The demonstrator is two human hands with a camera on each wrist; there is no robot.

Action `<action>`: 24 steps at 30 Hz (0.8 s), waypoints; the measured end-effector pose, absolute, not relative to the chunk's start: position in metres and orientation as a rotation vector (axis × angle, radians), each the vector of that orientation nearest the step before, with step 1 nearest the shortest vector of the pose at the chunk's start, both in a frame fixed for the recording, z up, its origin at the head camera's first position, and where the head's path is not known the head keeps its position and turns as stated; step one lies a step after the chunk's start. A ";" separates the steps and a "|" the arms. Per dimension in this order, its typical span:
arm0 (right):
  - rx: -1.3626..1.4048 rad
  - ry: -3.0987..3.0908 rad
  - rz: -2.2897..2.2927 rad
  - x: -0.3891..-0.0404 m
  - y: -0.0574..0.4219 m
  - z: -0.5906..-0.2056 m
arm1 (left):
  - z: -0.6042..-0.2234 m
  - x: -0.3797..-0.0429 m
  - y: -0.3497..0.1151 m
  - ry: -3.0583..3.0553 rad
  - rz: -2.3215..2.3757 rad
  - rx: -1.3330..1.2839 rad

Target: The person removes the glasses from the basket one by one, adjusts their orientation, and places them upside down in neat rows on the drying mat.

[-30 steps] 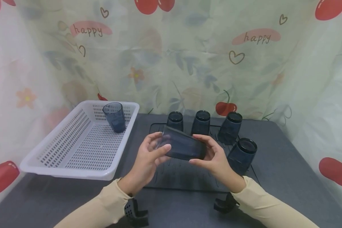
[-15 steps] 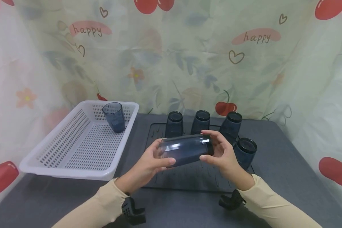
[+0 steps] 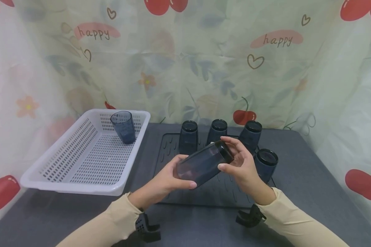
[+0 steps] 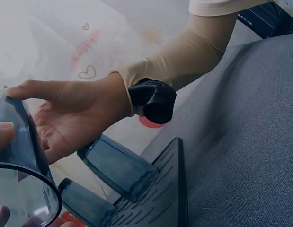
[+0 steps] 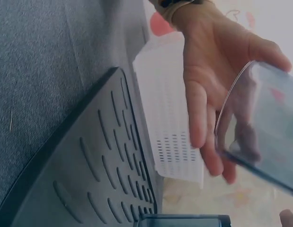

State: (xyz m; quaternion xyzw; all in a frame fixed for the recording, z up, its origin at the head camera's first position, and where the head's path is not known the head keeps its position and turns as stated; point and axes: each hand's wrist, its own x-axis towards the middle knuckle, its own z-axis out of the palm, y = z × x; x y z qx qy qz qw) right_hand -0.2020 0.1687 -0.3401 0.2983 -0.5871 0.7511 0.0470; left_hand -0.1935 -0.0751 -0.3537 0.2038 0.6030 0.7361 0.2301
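Observation:
A tinted blue-grey drinking glass (image 3: pixel 201 164) is held tilted in the air, its thick base up toward the right. My left hand (image 3: pixel 170 176) grips it near the rim, thumb along the front. Around the base end curl the fingers and thumb of my right hand (image 3: pixel 242 164). In the left wrist view the glass's open rim (image 4: pixel 54 194) faces the camera, with the right hand (image 4: pixel 75 113) behind it. The right wrist view shows the left hand (image 5: pixel 217 85) at the rim of the glass (image 5: pixel 274 118). Below lies a dark ridged drying mat (image 3: pixel 204 195).
Several upside-down glasses stand on the mat: one back left (image 3: pixel 188 139), one back middle (image 3: pixel 218 128), one back right (image 3: pixel 251 133) and one at the right edge (image 3: pixel 267 163). A white perforated basket (image 3: pixel 136 151) at left holds another glass (image 3: pixel 124 127), upright and leaning.
The held glass has swung from base-down to base-up at the right. My right hand has risen slightly and moved right. The other glasses have stayed put.

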 end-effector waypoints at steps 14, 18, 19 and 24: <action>0.850 -1.818 2.292 -0.205 0.169 -0.342 | -0.360 -0.198 -0.090 1.898 1.872 0.514; 0.786 -1.900 2.250 -0.207 0.171 -0.343 | -0.361 -0.199 -0.099 1.950 1.813 0.511; 0.778 -1.917 2.240 -0.207 0.171 -0.343 | -0.362 -0.198 -0.100 1.964 1.792 0.511; 0.760 -1.969 2.202 -0.208 0.173 -0.344 | -0.362 -0.196 -0.108 1.981 1.689 0.507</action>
